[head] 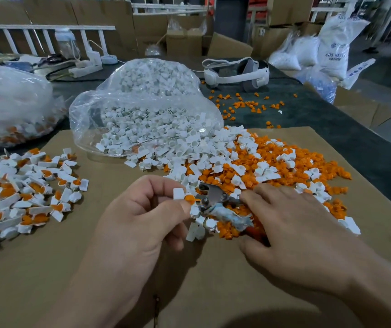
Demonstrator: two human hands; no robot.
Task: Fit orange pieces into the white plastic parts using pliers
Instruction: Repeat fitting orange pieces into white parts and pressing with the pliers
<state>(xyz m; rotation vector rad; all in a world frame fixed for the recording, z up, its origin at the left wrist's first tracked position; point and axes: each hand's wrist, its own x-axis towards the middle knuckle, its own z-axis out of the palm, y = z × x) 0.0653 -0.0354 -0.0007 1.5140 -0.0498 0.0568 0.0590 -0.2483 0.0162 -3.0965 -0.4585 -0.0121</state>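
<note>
My left hand (142,214) pinches a white plastic part (178,193) with an orange piece (189,199) seated in it. My right hand (291,223) grips the pliers (213,197) by their handles, which are wrapped in dirty tape. The metal jaws touch the orange piece from the right. Behind both hands lies a mixed heap of loose white parts (185,157) and orange pieces (296,162).
A brown cardboard sheet (201,280) covers the work area. Fitted white-and-orange parts (24,192) pile up at the left. A clear bag of white parts (147,114) lies open behind the heap, another bag (10,107) at far left. A white headset (234,72) and boxes stand farther back.
</note>
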